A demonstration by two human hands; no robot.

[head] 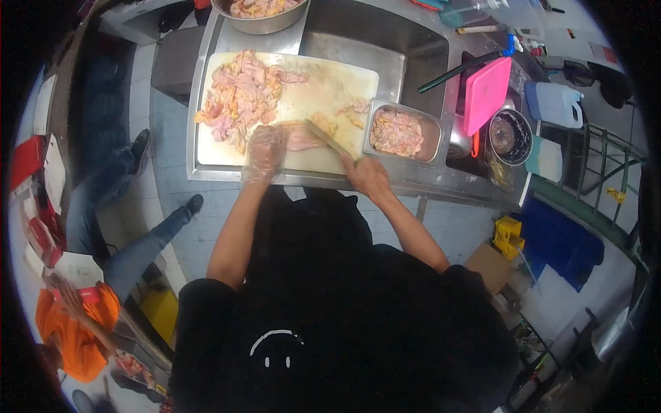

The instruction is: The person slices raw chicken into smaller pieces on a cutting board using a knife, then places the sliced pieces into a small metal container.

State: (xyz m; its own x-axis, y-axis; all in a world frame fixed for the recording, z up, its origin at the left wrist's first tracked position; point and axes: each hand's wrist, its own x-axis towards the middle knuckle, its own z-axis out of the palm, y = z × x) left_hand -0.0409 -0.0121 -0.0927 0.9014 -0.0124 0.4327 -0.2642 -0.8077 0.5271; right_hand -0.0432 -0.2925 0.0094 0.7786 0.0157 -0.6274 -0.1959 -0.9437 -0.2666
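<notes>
My left hand (267, 149), in a clear plastic glove, holds down a strip of raw meat (299, 137), likely chicken, near the front edge of a white cutting board (330, 72). My right hand (367, 174) grips a knife (330, 139) whose blurred blade reaches over the strip's right end. To the left and behind lies a large heap of raw meat pieces (242, 93). Small yellowish trimmings (355, 107) are scattered on the board's right part. Right of the board, a steel pan (433, 135) contains chopped meat (396, 132).
Behind the board are a steel bowl of meat (266, 19) and a sink basin (356, 38). A dark hose (459, 72), pink board (485, 95), dark pot (510, 137) and plastic jug (557, 105) stand right. A person in orange (85, 330) is at left.
</notes>
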